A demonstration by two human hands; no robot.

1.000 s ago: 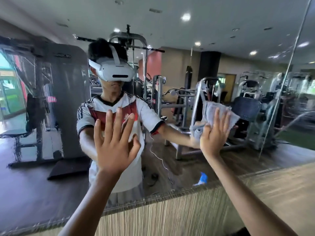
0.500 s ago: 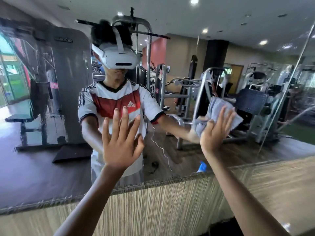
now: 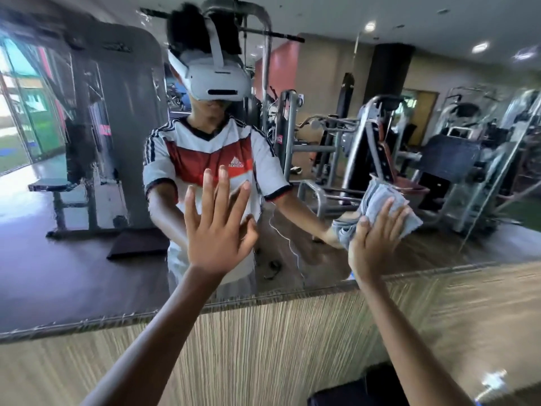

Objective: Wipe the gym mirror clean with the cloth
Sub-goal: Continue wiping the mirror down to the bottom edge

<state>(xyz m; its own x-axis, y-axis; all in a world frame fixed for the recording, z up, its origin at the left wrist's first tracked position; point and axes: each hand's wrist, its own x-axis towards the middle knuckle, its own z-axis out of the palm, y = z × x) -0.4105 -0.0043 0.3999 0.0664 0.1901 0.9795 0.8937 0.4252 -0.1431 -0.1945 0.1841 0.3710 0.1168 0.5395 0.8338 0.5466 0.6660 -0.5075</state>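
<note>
The right hand [image 3: 371, 244] is laid flat on the cloth [image 3: 373, 193], fingers straight and slightly spread, pressing it against the mirror [image 3: 58, 288] without curling round it. The cloth is grey and bunched into folds, and it sits between the palm and the glass. Most of it shows above the fingertips and out to the right of them, and a smaller wad pokes out to the left beside the thumb. This spot is in the right half of the mirror, just above its lower edge.

The left hand [image 3: 218, 227] holds nothing. Its fingers are straight and fanned wide, the palm faces the glass near the middle of the mirror, and it appears to touch the surface, though the blur makes the contact hard to confirm. The two hands are well apart, at about the same height.

In the reflection a person in a white headset [image 3: 218, 83] and a white and red jersey [image 3: 205, 159] mirrors both arms, with gym machines [image 3: 366, 142] behind. Below the mirror runs a streaked wooden wall panel [image 3: 263, 361]
</note>
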